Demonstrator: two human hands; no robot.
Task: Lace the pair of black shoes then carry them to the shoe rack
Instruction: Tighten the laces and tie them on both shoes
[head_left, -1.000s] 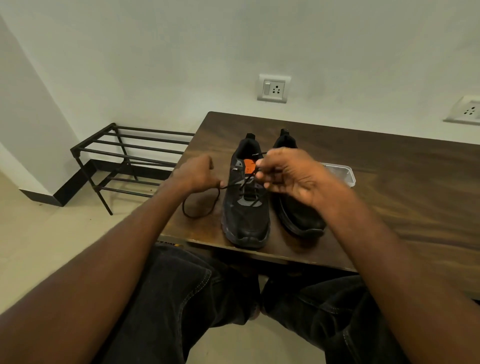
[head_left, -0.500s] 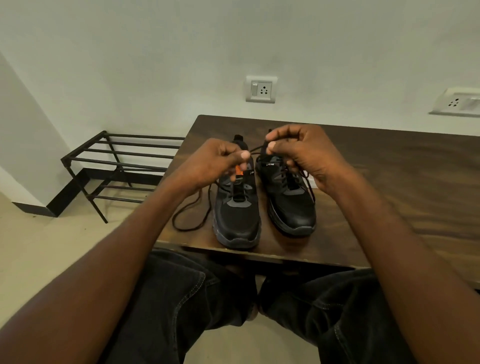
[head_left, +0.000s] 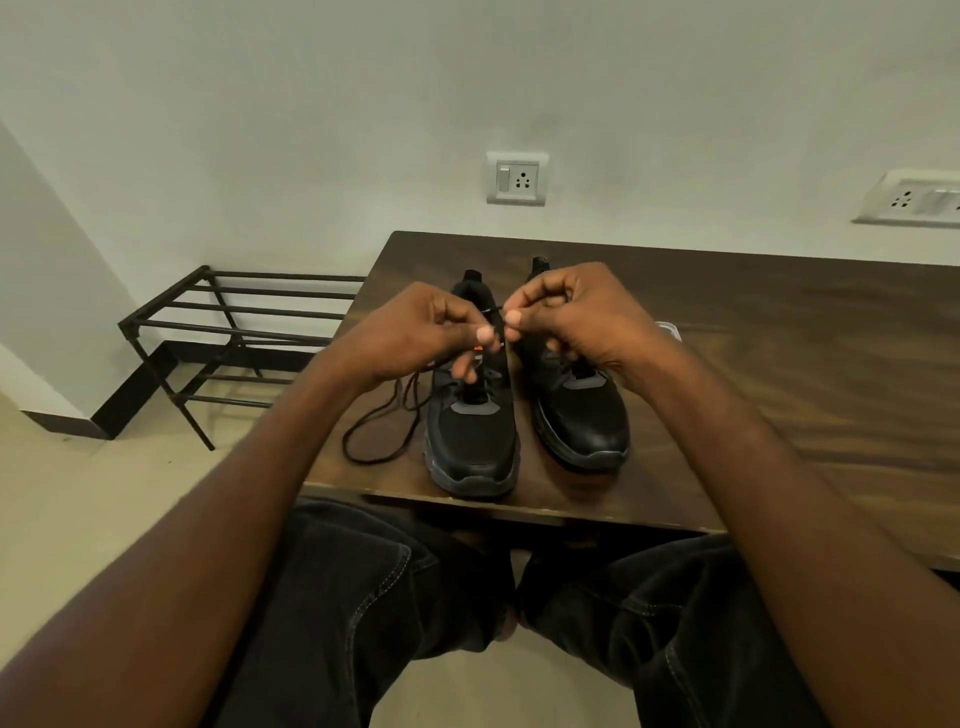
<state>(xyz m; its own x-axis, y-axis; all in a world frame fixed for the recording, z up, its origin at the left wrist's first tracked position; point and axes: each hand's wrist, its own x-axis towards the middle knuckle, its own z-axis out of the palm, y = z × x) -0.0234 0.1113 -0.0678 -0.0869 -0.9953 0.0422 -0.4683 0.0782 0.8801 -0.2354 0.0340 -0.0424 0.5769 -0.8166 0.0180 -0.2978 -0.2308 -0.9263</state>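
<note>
Left hand (head_left: 415, 332) and right hand (head_left: 566, 317) pinch the lace (head_left: 384, 415) tip above the left shoe (head_left: 472, 431), toe pointing toward the person.

**Camera Arrangement: Single Head-Worn View**

One wide-angle camera is fitted, worn on the person's head. It faces forward and tilts down, so the forearms enter from the bottom corners and converge on the left hand (head_left: 415, 332) and right hand (head_left: 576, 322) near frame centre. The hands and the pair of black shoes (head_left: 524, 410) sit close to the lens, on the near edge of the table (head_left: 779, 364). The shoe rack (head_left: 244, 332) lies farther off at left, against the wall (head_left: 467, 78), which fills the upper frame. Straight edges bow toward the margins. No second view is supplied, so no overlap applies.
</note>
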